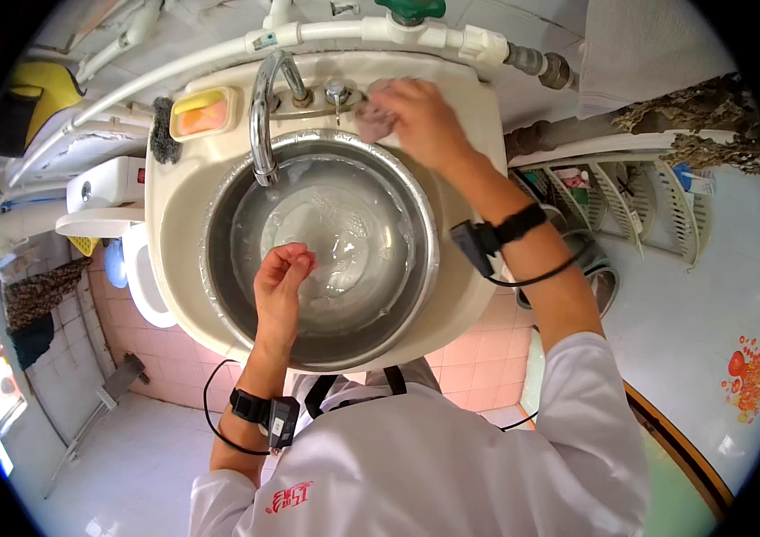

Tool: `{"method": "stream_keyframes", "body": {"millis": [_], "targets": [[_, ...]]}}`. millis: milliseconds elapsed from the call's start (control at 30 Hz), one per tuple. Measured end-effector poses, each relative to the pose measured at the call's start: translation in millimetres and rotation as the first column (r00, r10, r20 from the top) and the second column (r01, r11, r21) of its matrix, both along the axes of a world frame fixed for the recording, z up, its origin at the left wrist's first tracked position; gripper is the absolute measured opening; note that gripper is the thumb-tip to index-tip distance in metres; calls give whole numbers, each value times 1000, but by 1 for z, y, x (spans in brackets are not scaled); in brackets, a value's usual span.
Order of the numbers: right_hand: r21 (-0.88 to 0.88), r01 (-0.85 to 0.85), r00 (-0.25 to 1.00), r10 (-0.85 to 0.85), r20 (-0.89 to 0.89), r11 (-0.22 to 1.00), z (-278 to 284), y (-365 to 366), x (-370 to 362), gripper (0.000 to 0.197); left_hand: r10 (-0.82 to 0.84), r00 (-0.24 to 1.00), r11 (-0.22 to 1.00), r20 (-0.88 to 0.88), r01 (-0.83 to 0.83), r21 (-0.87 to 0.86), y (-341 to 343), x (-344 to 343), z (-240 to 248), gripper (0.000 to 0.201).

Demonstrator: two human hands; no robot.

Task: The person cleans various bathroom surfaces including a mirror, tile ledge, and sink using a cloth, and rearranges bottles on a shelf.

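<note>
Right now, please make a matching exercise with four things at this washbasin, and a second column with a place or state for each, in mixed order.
Things:
1. right hand
2. left hand
3. soap dish
4. steel bowl

Places or states:
A. sits in the washbasin, under the tap
B. on the basin's back left corner
C. presses a cloth by the tap base
D. raised over the bowl, fingers curled, holding nothing

Pairs: 1-C, 2-D, 3-B, 4-A

Shiny metal bowl (219,268), chrome glossy tap (261,116), smooth cream plastic-looking sink (478,125), rough grey cloth (375,118).
</note>
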State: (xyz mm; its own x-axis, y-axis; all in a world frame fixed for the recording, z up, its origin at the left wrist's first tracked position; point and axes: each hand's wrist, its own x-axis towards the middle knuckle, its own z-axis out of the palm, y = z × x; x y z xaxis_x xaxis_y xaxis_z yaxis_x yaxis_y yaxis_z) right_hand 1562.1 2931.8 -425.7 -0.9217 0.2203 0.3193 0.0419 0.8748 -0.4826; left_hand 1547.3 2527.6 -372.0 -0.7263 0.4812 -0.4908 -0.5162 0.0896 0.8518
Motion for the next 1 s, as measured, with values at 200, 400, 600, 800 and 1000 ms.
{"method": "stream_keyframes", "body": {"millis": [200, 400, 600, 800, 1000], "targets": [[-39, 59, 958, -45, 282, 997, 14, 16, 77, 49, 36, 999, 999, 10, -36, 26, -15, -3, -3, 18], [-82, 211, 926, -172, 336, 974, 26, 66, 67, 48, 28, 999, 999, 26, -29, 14, -19, -15, -3, 18], [23, 196, 947, -195, 254, 980, 12, 31, 119, 47, 7, 1000, 1000, 15, -7, 22, -24, -19, -14, 19], [-196, 352, 763, -160, 626, 915, 52, 45, 176, 43, -32, 999, 999, 16, 32, 27, -33, -26, -12, 20], [-14, 210, 948, -200, 248, 978, 19, 29, 166, 30, -45, 998, 997, 41, 43, 59, -12, -20, -5, 18]]}}
